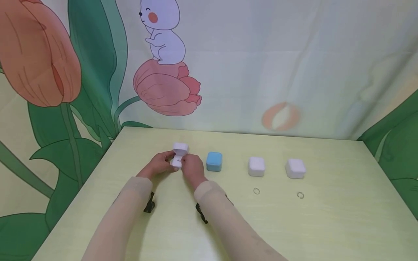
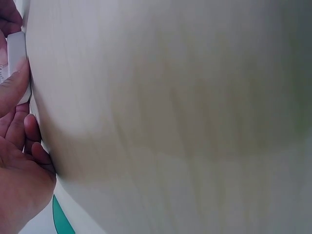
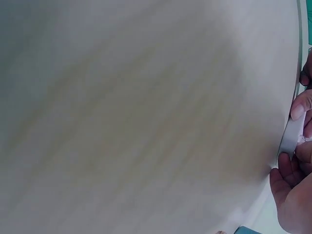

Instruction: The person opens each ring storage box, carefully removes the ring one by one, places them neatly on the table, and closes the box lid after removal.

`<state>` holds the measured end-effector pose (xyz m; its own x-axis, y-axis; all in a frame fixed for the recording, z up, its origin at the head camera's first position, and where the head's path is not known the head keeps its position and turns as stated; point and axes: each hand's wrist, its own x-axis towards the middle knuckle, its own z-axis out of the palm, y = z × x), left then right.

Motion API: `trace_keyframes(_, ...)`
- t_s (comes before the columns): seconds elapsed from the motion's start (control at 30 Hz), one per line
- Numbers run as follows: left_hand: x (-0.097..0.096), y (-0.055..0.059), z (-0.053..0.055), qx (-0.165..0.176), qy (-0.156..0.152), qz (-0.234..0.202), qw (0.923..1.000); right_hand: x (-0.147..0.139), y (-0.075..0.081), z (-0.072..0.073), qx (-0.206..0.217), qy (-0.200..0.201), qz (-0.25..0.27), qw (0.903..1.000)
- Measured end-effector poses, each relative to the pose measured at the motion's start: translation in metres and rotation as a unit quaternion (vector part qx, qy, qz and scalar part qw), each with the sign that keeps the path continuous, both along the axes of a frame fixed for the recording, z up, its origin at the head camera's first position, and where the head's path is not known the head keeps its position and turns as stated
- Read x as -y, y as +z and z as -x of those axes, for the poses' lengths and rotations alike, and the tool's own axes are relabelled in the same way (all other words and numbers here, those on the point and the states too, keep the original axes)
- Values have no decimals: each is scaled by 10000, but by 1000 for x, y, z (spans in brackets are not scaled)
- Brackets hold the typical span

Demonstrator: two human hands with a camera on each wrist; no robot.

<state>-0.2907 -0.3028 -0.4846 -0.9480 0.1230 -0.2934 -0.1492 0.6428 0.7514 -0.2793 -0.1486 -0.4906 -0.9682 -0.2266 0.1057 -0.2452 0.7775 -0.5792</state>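
Note:
At the left of the table in the head view, a small white ring box [image 1: 180, 146] stands with its lid raised. My left hand [image 1: 160, 164] holds its left side, and in the left wrist view the thumb [image 2: 15, 90] lies along the box's front edge. My right hand [image 1: 193, 168] reaches into the box from the right with curled fingers. Between its fingertips it seems to pinch a small ring [image 1: 179, 160], mostly hidden. The right wrist view catches the box [image 3: 291, 136] only at its edge, between both hands.
Right of the hands stand a closed blue box [image 1: 214, 161] and two closed white boxes, one nearer [image 1: 256, 166] and one farther right [image 1: 295, 169]. In front of the white boxes lie two rings, a left ring [image 1: 259, 192] and a right ring [image 1: 303, 196]. A printed curtain [image 1: 228, 72] hangs behind the table.

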Motion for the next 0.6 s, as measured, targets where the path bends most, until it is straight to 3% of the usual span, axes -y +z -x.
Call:
trace_keyframes(0.37,3,4,-2,14,-12,-72,10000,0,-2,2,100,-31,370,9993)
trace_keyframes(0.6,4,-1,0,-104,-105,-50,9999,3,-4,6,381,-284,632,9969)
